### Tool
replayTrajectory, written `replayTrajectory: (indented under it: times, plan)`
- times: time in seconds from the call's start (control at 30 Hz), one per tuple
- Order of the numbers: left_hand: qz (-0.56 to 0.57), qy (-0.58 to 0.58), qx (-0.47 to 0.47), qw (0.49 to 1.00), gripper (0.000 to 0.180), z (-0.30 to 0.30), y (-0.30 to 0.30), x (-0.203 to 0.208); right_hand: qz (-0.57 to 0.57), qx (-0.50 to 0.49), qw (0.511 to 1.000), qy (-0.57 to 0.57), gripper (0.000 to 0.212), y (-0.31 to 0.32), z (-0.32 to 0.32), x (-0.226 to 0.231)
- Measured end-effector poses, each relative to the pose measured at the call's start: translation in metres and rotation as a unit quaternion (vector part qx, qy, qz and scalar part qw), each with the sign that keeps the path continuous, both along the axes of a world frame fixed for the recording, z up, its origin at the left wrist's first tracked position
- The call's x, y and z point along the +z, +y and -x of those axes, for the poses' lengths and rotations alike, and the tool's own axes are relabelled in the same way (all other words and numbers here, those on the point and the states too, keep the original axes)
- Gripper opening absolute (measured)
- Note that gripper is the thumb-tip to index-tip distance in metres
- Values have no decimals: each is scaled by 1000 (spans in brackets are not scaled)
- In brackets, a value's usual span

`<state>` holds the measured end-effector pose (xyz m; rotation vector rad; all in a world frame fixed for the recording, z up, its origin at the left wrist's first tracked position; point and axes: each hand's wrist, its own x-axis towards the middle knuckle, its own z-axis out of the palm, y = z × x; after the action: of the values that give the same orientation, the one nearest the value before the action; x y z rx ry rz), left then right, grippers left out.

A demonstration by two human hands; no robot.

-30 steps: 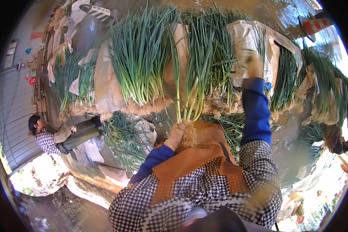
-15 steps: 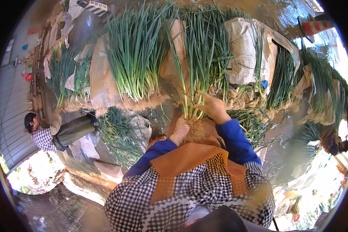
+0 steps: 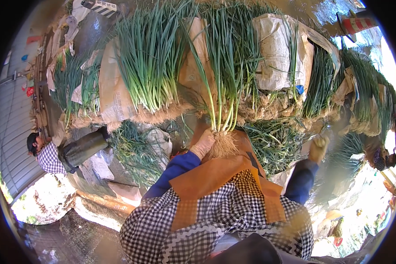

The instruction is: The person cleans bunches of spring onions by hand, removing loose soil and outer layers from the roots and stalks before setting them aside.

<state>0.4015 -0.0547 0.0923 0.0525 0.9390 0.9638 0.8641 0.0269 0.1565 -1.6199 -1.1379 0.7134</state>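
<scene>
Inspector: State the position of the left hand (image 3: 205, 141).

Observer: Grasping. It is closed around the lower end of a small bunch of green stalks (image 3: 220, 124), just above the root mass (image 3: 224, 145). The bunch stands before the person's body, roots toward the orange apron (image 3: 213, 175), leaves pointing away. Whether the roots touch the apron cannot be determined.

Inspector: And the right hand (image 3: 318, 148)?

Observer: Well apart from the bunch, out to the person's right, near a heap of loose greens (image 3: 275, 147). It is blurred; I cannot tell whether the fingers are closed or carry anything.

Inspector: Surroundings?

Observer: Beyond the bunch lies a row of similar stalks. A larger bundle (image 3: 152, 75) lies to the left, its roots nearest the person; a pale sack (image 3: 275, 53) covers part of the row to the right. A co-worker (image 3: 50, 158) is at the far left.

Inspector: Which step is in hand?

Observer: In my judgement, one-handed holding of the bunch, with the other hand away from it.

Inspector: What does the next move call for?

Observer: In my assessment, a steady left grip with the stem bases together, and a right hand with free fingers if it is to work on the stems. Slender stalks could bend or slip under uneven pressure.
</scene>
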Motion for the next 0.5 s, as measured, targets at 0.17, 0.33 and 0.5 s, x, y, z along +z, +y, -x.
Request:
replayTrajectory:
  times: [0.17, 0.33, 0.5]
  plan:
    - [-63, 55, -92, 992, 20, -8, 15, 19, 379, 99, 897, -207, 30, -119, -54, -53]
    - [-80, 152, -145, 974, 18, -14, 23, 39, 473, 200, 833, 205, 26, -19, 190, -6]
    - [7, 50, -115, 992, 24, -26, 33, 44, 288, 308, 901, -97, 28, 8, 263, 30]
